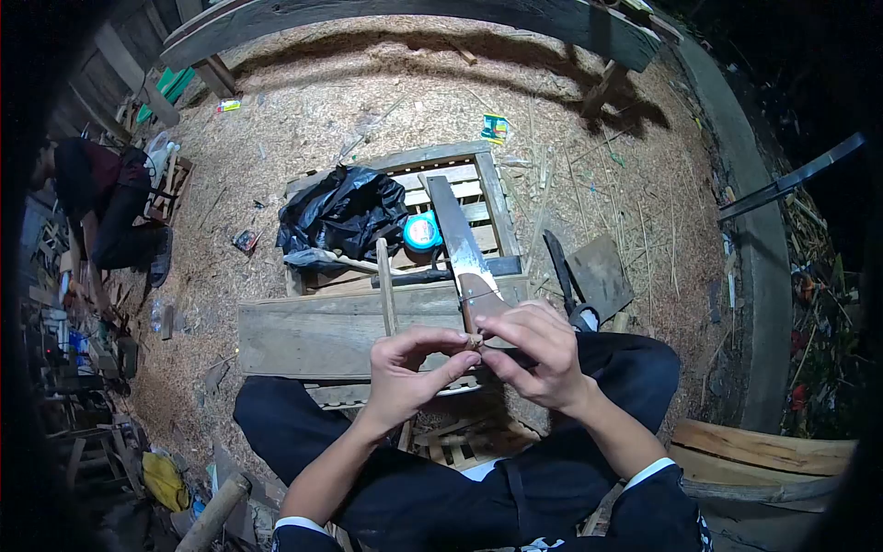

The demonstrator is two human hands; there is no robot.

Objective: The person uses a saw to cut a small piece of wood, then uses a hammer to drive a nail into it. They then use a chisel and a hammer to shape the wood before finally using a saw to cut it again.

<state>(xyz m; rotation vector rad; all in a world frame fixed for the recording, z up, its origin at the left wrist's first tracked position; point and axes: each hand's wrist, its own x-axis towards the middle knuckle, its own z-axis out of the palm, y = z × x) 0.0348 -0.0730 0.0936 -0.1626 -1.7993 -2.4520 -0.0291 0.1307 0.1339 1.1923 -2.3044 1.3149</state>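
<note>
My left hand (pixel 409 363) and my right hand (pixel 538 350) meet above my lap, fingertips pinched around a small light-brown piece (pixel 475 341), too small and covered to name. Just beyond them lies a handsaw (pixel 451 225), its wooden handle (pixel 480 293) toward me, partly behind my right hand. A turquoise tape measure (pixel 422 231) rests left of the saw blade. On the near side, a narrow wooden stick (pixel 384 285) crosses a flat board (pixel 308 339). A crumpled black plastic bag (pixel 336 212) covers the left part of a slatted wooden frame (pixel 498 198).
A raised wooden beam (pixel 414 11) spans the far side. At left, another person (pixel 110 202) crouches. Sawdust and scraps cover the ground (pixel 635 175). Right of the frame lie a dark bar (pixel 558 267) and a square panel (pixel 600 279); planks (pixel 763 446) stand at lower right.
</note>
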